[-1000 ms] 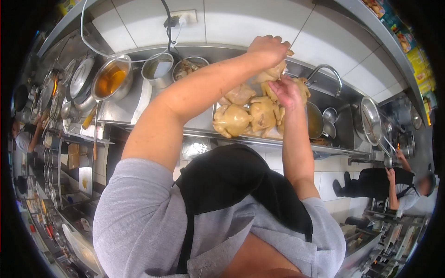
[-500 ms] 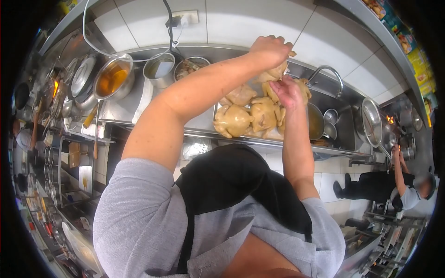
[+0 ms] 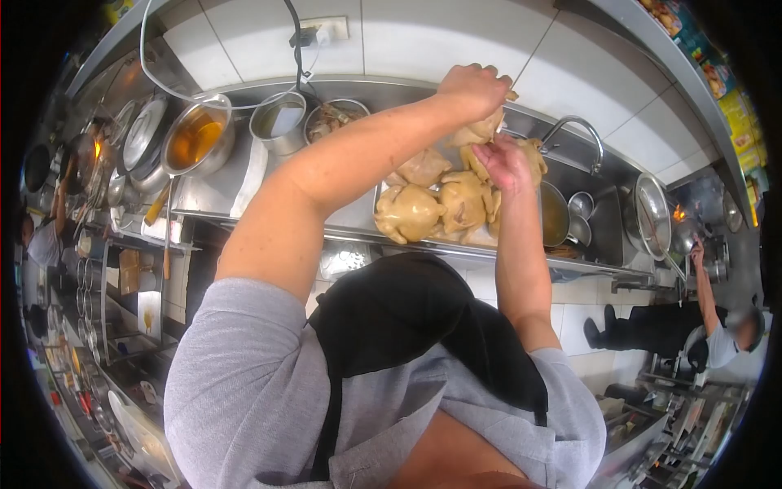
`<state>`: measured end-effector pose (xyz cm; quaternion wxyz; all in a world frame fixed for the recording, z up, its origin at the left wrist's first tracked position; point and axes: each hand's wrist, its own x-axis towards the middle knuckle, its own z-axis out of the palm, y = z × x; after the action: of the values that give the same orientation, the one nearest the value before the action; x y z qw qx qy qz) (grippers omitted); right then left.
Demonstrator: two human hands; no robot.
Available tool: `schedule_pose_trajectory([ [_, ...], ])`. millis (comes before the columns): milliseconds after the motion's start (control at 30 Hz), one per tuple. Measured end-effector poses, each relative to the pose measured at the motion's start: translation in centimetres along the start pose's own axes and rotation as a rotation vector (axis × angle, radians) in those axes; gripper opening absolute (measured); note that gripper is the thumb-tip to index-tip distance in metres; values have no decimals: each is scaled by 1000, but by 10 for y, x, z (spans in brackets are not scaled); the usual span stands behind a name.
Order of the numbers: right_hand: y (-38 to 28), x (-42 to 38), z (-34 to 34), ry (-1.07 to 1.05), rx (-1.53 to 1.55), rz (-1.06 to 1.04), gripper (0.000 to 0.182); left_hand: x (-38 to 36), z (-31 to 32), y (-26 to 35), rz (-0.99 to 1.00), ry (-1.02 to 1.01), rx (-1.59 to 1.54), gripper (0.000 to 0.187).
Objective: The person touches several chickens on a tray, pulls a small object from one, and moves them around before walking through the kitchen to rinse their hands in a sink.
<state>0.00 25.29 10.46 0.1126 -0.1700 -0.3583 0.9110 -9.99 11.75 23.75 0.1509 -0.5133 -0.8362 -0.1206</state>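
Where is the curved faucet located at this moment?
In the head view, the curved faucet is in the upper right, to the right of the right hand, arching over the sink.

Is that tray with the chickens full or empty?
Not empty: several chickens lie crowded on it. The right hand hides part, so I can't tell if it's completely full.

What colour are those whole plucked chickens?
The whole plucked chickens look yellowish tan, best in the head view.
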Motion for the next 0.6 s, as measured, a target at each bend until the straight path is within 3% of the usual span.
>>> schedule_pose_trajectory([
  [600, 19, 5, -2, 76, -118, 123, 18, -20, 35, -29, -99, -1, -108, 31],
])
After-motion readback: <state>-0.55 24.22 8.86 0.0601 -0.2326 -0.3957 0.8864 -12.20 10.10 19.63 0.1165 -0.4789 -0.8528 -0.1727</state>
